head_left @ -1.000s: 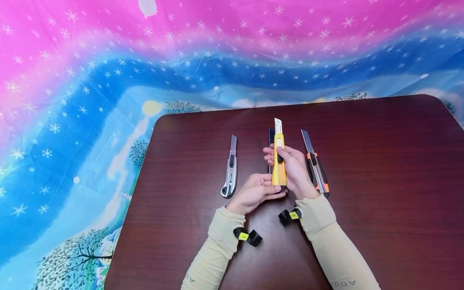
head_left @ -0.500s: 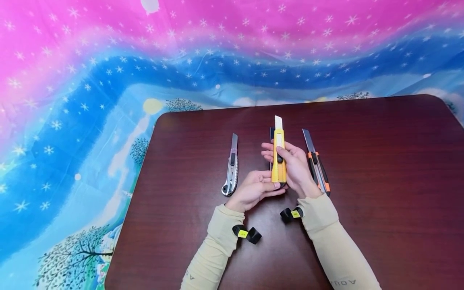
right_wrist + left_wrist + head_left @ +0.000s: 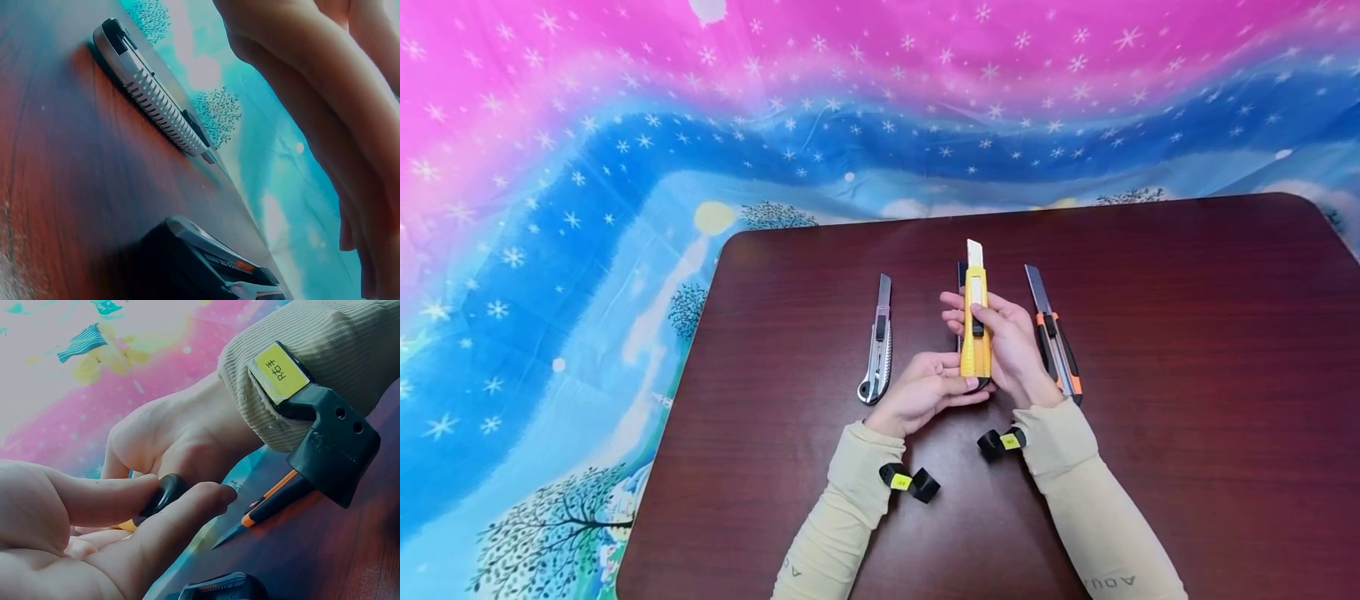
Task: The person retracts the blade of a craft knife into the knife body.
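A yellow snap-off utility knife (image 3: pixel 977 354) stands blade up between both hands, raised over the table. My right hand (image 3: pixel 1017 350) holds its body, thumb on the black slider, fingers behind it. My left hand (image 3: pixel 923 385) pinches the black end cap (image 3: pixel 164 497) at the bottom between thumb and fingers. The metal blade (image 3: pixel 975 253) sticks out of the top. Behind the yellow knife a dark utility knife (image 3: pixel 961 277) lies on the table, mostly hidden by it and the hands.
A silver utility knife (image 3: pixel 877 350) lies to the left, its blade out. To the right rests an orange and black utility knife (image 3: pixel 1057 354), partly behind the right wrist. All lie on the dark red-brown table (image 3: pixel 1210 375). A patterned cloth (image 3: pixel 820 142) hangs behind the far edge.
The yellow knife has risen slightly and its tilt has shifted a little. Both hands keep the same hold, and over the last half second they stay almost still.
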`<state>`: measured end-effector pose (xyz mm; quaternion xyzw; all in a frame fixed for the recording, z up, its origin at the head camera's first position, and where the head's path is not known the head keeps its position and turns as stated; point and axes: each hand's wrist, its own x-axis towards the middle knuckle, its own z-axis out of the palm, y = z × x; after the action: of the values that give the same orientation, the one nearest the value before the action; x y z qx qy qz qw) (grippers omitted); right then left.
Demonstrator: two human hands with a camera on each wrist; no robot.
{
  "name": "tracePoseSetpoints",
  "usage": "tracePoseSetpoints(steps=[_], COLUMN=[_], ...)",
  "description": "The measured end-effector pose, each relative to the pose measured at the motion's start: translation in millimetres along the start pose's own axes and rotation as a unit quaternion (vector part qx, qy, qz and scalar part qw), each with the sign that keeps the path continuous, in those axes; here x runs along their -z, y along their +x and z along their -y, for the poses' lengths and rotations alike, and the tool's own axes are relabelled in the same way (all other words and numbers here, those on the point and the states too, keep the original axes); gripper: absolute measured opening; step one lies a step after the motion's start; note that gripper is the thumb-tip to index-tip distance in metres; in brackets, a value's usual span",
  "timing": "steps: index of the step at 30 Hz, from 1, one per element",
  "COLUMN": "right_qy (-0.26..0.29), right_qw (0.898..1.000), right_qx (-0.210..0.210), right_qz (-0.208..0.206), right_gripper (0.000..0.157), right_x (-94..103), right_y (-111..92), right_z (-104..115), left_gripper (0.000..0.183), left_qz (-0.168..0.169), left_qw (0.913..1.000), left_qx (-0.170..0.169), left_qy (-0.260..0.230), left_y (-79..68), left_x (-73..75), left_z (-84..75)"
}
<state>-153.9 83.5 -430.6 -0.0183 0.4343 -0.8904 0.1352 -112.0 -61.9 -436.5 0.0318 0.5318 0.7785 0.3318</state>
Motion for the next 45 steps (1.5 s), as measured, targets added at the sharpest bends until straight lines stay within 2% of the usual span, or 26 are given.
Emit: tracePoseSetpoints(steps=[21, 30, 38, 45], right_qy=[-0.011, -0.019, -0.008, 0.004], right_qw=[1.000, 0.999, 0.999, 0.999], right_qx=[0.017, 0.014, 0.020, 0.014], right_qz=[-0.013, -0.046, -0.040, -0.031], right_gripper=[0.040, 0.039, 0.037, 0.046], right_x=[-0.5, -1.8, -1.9, -0.9], right_y=[1.8, 3.3, 4.1, 2.5], right_z=[-2.4, -4.0, -5.0, -5.0], left_gripper=[0.037, 0.037, 0.037, 0.037], left_qz=[-0.007, -0.011, -0.007, -0.005], left_qw=[0.9999, 0.9999, 0.9999, 0.9999], left_qx=[0.005, 0.011, 0.009, 0.010], left_qy=[-0.006, 0.001, 0.008, 0.007], left_y=[1.4, 1.8, 1.3, 1.0], left_x=[-0.7, -2.0, -2.2, -2.0], left_z=[1.6, 1.5, 1.7, -0.1])
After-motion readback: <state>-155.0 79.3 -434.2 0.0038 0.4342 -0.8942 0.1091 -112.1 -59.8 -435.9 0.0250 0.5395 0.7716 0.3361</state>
